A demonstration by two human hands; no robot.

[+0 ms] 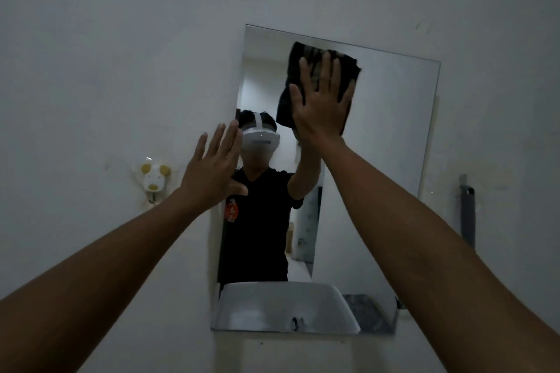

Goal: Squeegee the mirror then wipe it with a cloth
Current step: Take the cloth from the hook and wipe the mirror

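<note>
Right hand (pixel 321 100) flat, fingers spread, pressing black cloth (pixel 348 70) against wall mirror (pixel 394 130) near top edge. Unwiped glass lies mostly below and to right. Left hand (pixel 212 166) open, empty, fingers apart, at mirror's left edge. Squeegee not visible.

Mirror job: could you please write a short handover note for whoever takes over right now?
Right hand: flat and open, pressing the dark cloth against the upper part of the mirror.
Left hand: open, empty, at the mirror's left edge.
Squeegee: none in view, so that step seems finished, though I cannot confirm it.
Left: wipe the remaining glass, middle and bottom down to the reflected sink.
</note>
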